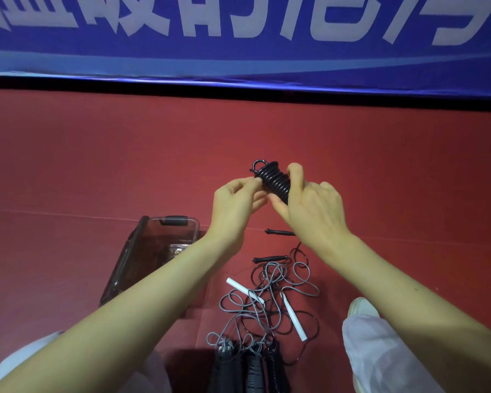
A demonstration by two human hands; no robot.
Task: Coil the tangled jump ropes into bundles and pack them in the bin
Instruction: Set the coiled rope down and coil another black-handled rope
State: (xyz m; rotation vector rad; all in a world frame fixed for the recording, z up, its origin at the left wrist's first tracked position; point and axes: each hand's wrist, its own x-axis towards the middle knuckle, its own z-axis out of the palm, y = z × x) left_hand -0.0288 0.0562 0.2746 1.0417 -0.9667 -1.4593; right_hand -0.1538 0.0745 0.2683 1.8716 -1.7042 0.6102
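A tightly coiled black jump rope bundle point(274, 180) is held up in front of me, above the red floor. My right hand point(312, 205) grips the bundle from the right, thumb and fingers wrapped round it. My left hand point(236, 202) pinches the rope at the bundle's left side. Below on the floor lies a tangle of grey and black ropes point(270, 302) with white handles point(294, 317) and black handles point(270, 259). A clear plastic bin point(165, 236) stands to the left of the tangle, partly hidden by my left forearm.
The bin's lid point(125, 259) leans against its left side. Several black handles point(250, 367) sit near the bottom edge between my knees. My shoe point(360, 306) is at the lower right. A blue banner point(238, 38) runs along the far wall.
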